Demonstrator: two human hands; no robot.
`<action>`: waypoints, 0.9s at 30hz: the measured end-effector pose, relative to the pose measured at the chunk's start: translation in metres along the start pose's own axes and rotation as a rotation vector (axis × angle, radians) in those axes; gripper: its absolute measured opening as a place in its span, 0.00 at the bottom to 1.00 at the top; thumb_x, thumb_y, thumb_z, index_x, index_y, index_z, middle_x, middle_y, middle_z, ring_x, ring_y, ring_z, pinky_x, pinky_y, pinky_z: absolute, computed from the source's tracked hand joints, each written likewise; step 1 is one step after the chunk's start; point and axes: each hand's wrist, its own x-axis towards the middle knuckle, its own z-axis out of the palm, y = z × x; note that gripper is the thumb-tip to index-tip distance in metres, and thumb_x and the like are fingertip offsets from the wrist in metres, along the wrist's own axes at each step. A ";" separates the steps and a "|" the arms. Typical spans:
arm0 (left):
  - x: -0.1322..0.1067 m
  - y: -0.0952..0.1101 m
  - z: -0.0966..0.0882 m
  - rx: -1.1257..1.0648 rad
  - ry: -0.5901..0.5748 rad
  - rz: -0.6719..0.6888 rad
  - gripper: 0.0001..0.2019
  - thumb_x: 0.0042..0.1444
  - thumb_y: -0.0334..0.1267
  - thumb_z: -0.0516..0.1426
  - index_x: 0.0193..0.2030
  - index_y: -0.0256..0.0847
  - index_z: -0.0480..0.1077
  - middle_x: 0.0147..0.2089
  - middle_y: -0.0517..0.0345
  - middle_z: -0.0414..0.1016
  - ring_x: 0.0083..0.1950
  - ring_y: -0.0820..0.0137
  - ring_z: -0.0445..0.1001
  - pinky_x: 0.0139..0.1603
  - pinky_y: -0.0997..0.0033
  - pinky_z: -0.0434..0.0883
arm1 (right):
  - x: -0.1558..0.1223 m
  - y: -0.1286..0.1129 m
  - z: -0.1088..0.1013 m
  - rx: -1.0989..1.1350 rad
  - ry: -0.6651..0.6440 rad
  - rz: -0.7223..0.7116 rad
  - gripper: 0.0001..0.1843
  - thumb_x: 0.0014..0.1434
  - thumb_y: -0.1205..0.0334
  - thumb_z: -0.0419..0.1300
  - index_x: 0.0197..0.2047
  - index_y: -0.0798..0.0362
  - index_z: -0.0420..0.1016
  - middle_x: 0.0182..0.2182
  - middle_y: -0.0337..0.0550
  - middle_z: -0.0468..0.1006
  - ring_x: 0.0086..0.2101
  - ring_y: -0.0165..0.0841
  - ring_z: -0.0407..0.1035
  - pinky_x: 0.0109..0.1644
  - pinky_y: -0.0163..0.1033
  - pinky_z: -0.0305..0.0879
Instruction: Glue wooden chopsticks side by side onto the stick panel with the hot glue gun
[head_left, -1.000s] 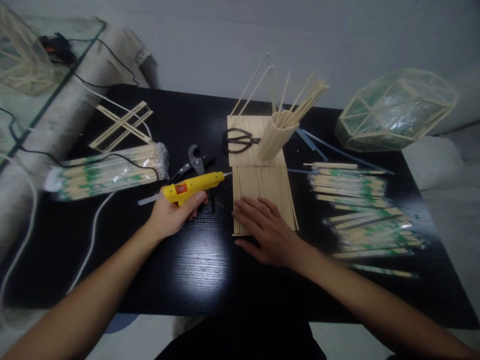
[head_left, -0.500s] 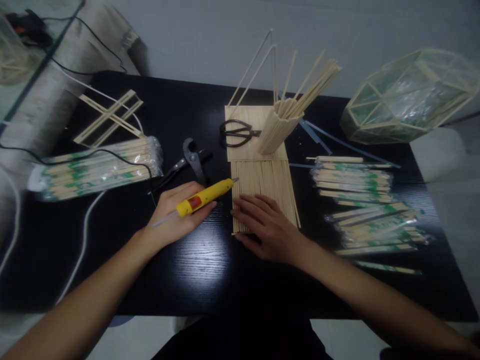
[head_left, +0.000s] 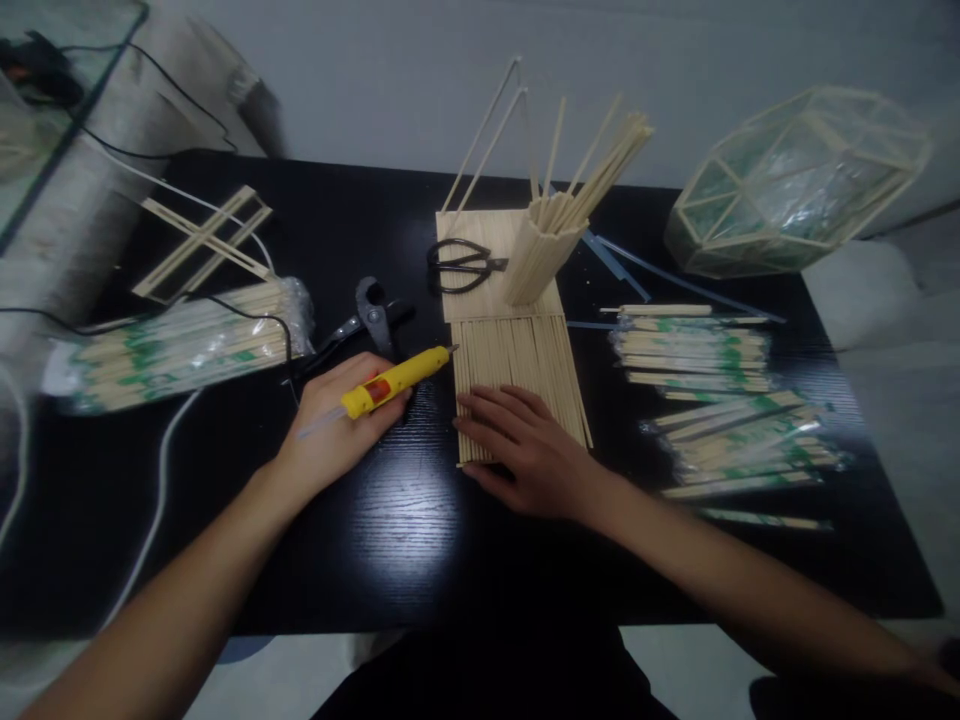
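Note:
My left hand [head_left: 330,430] is wrapped round a yellow glue gun [head_left: 394,380], whose tip touches the left edge of a flat mat of bamboo sticks [head_left: 525,365] on the black table [head_left: 405,540]. A clear glue stick juts from the gun's rear. My right hand [head_left: 525,450] lies flat, fingers spread, on the near left part of the mat.
Behind the mat, black scissors [head_left: 461,265] lie on a wooden panel beside a stick-built holder [head_left: 544,255] full of sticks. Pliers [head_left: 364,320] lie left of the mat. Wrapped chopsticks lie left [head_left: 180,345] and right [head_left: 712,390]. A faceted stick frame [head_left: 795,180] stands far right.
The left hand has lowered the glue gun and tilted it so its tip meets the mat's left edge. The right hand stays flat on the mat. The view shifted slightly.

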 end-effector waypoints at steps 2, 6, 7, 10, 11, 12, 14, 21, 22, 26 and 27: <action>0.001 0.000 0.000 -0.002 0.008 -0.002 0.02 0.69 0.39 0.64 0.42 0.47 0.76 0.38 0.60 0.80 0.37 0.65 0.80 0.39 0.64 0.77 | 0.000 0.000 0.000 0.010 -0.005 0.003 0.21 0.77 0.54 0.61 0.67 0.55 0.75 0.70 0.58 0.77 0.72 0.48 0.68 0.76 0.59 0.66; 0.004 0.002 -0.008 0.001 0.002 -0.034 0.04 0.69 0.41 0.65 0.42 0.48 0.77 0.41 0.59 0.81 0.40 0.64 0.81 0.42 0.63 0.78 | -0.001 0.001 0.001 0.023 -0.007 0.007 0.22 0.77 0.55 0.61 0.68 0.55 0.75 0.70 0.58 0.76 0.72 0.47 0.67 0.76 0.59 0.65; 0.005 0.003 -0.012 -0.002 -0.005 -0.047 0.06 0.69 0.43 0.66 0.40 0.48 0.77 0.41 0.58 0.81 0.41 0.63 0.81 0.42 0.63 0.78 | -0.001 0.001 0.001 0.023 -0.011 0.010 0.22 0.77 0.55 0.61 0.68 0.55 0.75 0.70 0.58 0.76 0.72 0.47 0.66 0.77 0.59 0.65; 0.008 0.002 -0.029 -0.097 -0.088 -0.123 0.13 0.62 0.52 0.71 0.38 0.47 0.77 0.36 0.59 0.79 0.34 0.64 0.79 0.34 0.65 0.76 | -0.001 0.001 0.001 0.031 -0.024 0.018 0.22 0.77 0.55 0.62 0.69 0.54 0.75 0.70 0.58 0.76 0.73 0.48 0.66 0.76 0.60 0.64; 0.008 0.001 -0.035 -0.164 -0.152 -0.159 0.14 0.61 0.53 0.72 0.38 0.47 0.78 0.33 0.59 0.79 0.31 0.65 0.77 0.29 0.67 0.74 | -0.001 0.001 0.001 0.038 -0.026 0.021 0.23 0.76 0.55 0.62 0.69 0.53 0.75 0.70 0.58 0.76 0.73 0.48 0.65 0.77 0.60 0.64; 0.008 0.000 -0.040 -0.224 -0.233 -0.194 0.14 0.61 0.53 0.71 0.38 0.46 0.79 0.31 0.59 0.78 0.28 0.66 0.76 0.25 0.69 0.73 | -0.001 0.001 0.001 0.046 -0.025 0.023 0.23 0.76 0.55 0.62 0.69 0.53 0.75 0.70 0.57 0.76 0.73 0.47 0.65 0.77 0.60 0.64; 0.008 -0.002 -0.049 -0.330 -0.373 -0.263 0.14 0.62 0.53 0.70 0.40 0.45 0.80 0.28 0.59 0.78 0.23 0.68 0.74 0.20 0.72 0.71 | -0.001 0.002 0.001 0.055 -0.019 0.022 0.22 0.76 0.55 0.62 0.69 0.53 0.75 0.70 0.57 0.76 0.73 0.47 0.66 0.77 0.60 0.64; 0.007 0.004 -0.050 -0.338 -0.640 -0.224 0.10 0.61 0.45 0.71 0.37 0.42 0.82 0.29 0.62 0.80 0.26 0.70 0.75 0.24 0.76 0.72 | -0.001 0.002 0.002 0.036 -0.003 0.017 0.22 0.78 0.53 0.60 0.68 0.54 0.75 0.70 0.56 0.77 0.72 0.48 0.68 0.76 0.60 0.66; 0.007 0.004 -0.049 -0.332 -0.654 -0.223 0.09 0.61 0.44 0.71 0.37 0.42 0.82 0.29 0.63 0.79 0.26 0.70 0.75 0.24 0.76 0.72 | -0.001 0.002 0.002 0.039 0.001 0.015 0.23 0.78 0.53 0.60 0.69 0.55 0.74 0.69 0.57 0.77 0.72 0.48 0.68 0.76 0.60 0.65; 0.007 0.006 -0.047 -0.316 -0.665 -0.237 0.10 0.62 0.45 0.71 0.36 0.42 0.81 0.29 0.64 0.79 0.26 0.70 0.75 0.25 0.76 0.71 | -0.001 0.002 0.002 0.056 -0.002 0.018 0.23 0.77 0.55 0.61 0.70 0.55 0.73 0.70 0.57 0.77 0.72 0.48 0.66 0.76 0.61 0.65; 0.007 0.006 -0.046 -0.317 -0.662 -0.236 0.10 0.62 0.45 0.71 0.36 0.42 0.81 0.29 0.64 0.79 0.27 0.70 0.75 0.25 0.76 0.71 | -0.001 0.002 0.001 0.060 -0.007 0.021 0.23 0.77 0.56 0.61 0.70 0.53 0.73 0.70 0.56 0.77 0.73 0.48 0.66 0.76 0.61 0.65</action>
